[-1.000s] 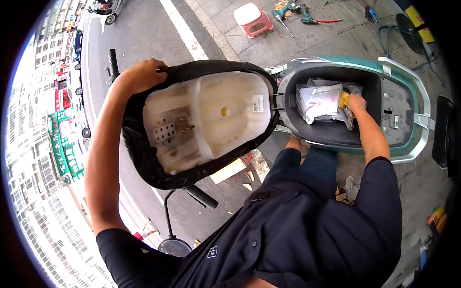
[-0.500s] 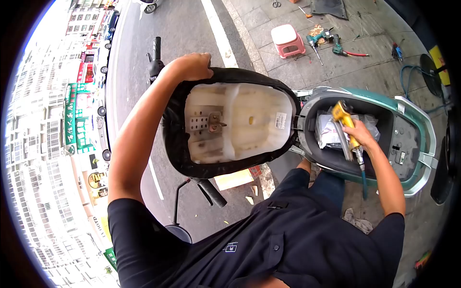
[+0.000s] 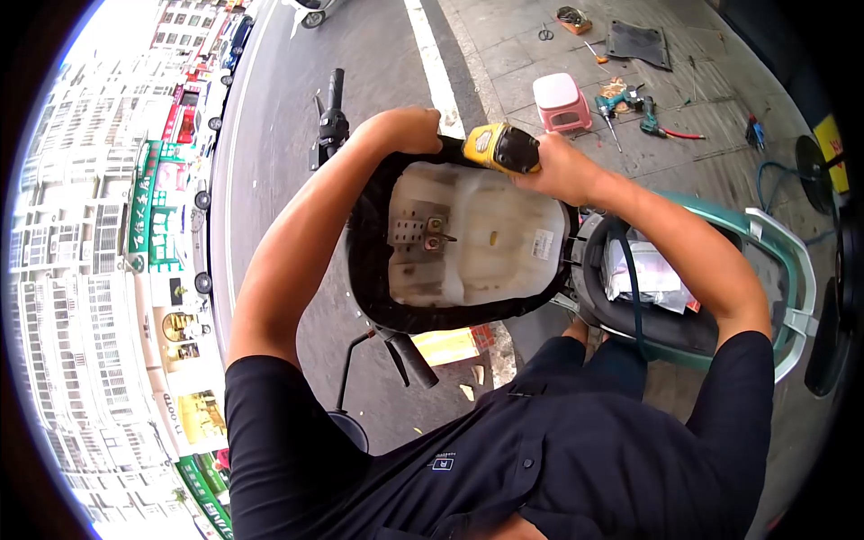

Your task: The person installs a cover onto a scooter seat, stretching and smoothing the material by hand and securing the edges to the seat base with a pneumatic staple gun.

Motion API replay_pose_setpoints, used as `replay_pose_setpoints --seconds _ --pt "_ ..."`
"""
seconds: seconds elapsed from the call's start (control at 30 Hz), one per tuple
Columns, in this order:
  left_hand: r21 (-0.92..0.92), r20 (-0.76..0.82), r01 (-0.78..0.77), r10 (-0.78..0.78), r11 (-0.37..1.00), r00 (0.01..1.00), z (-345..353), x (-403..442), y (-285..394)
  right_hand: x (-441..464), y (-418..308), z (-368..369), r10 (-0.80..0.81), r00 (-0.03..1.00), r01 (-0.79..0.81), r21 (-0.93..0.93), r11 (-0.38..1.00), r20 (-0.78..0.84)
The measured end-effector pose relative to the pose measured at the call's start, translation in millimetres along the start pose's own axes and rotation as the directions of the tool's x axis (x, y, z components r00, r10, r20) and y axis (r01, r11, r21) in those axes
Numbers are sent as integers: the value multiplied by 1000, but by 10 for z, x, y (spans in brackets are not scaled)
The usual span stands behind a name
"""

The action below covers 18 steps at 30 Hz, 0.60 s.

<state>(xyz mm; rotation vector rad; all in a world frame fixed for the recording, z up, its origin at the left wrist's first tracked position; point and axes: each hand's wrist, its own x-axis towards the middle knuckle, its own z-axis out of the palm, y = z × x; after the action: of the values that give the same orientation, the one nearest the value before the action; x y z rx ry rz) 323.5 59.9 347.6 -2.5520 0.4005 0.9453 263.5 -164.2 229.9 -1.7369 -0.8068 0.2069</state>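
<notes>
My left hand [image 3: 412,131] is closed on the black cover edge of the raised scooter seat [image 3: 504,236], whose pale plastic underside faces up. In my right hand [image 3: 567,171] is a yellow and black air tool [image 3: 502,148], held over the upper rim of the seat near my left hand. A dark hose [image 3: 635,297] hangs across the open storage compartment [image 3: 612,321]. Plastic-wrapped papers [image 3: 650,277] lie inside that compartment. My right fingers are partly hidden behind the tool.
A pink stool [image 3: 562,103] stands on the pavement beyond the scooter, beside green power tools [image 3: 650,117]. The handlebar [image 3: 334,121] and mirror [image 3: 347,430] stick out at left. A dark mat [image 3: 638,44] and a fan-like round object [image 3: 813,174] lie farther off.
My right hand has lifted the yellow tool out of the storage compartment and moved it left to the seat's upper edge. My left hand still holds the seat cover. The camera view has shifted.
</notes>
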Motion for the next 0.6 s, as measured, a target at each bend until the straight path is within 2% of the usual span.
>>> replay_pose_setpoints --seconds 0.1,0.4,0.6 --pt "0 -11 -24 24 1000 1000 34 6 -26 76 -24 83 -89 996 89 -4 996 -11" --pt "35 42 -44 43 998 998 13 -11 9 206 119 301 -171 984 168 -58 984 -43" --pt "16 49 -12 11 1000 999 35 41 -25 169 302 427 -145 985 142 -37 989 -91"
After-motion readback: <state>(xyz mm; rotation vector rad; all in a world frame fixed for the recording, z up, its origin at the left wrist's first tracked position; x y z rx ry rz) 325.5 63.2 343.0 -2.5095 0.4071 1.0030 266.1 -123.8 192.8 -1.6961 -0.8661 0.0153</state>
